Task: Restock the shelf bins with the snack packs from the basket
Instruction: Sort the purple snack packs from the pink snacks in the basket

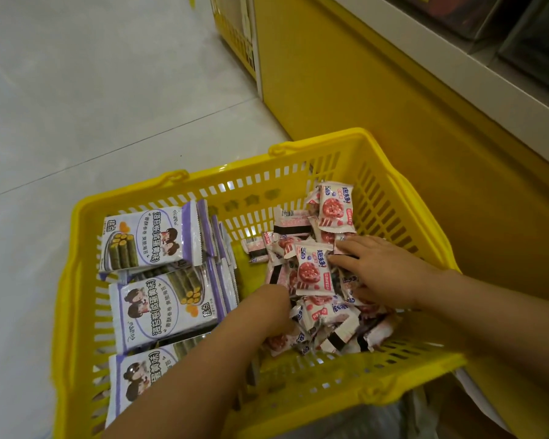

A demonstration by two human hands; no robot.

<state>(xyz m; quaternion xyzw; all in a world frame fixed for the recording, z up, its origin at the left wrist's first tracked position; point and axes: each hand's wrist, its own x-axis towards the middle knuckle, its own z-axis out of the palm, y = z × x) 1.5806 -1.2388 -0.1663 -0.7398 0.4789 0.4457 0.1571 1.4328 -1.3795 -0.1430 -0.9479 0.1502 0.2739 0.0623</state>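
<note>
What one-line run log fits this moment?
phase: picking from basket | left hand: fingers hidden among pink packs | right hand: resting on pink packs | purple packs: stacked alongside

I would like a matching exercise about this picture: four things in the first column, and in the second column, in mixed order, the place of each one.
Column one:
1. large purple packs
2. small pink packs
3. left hand
4. right hand

Column two:
a. resting on top of the pink heap
b. loose heap, right side of the yellow basket
c. pushed into the heap, fingers hidden
d. stacked, left side of the basket

Pairs: 1-d, 2-b, 3-c, 4-a.
</note>
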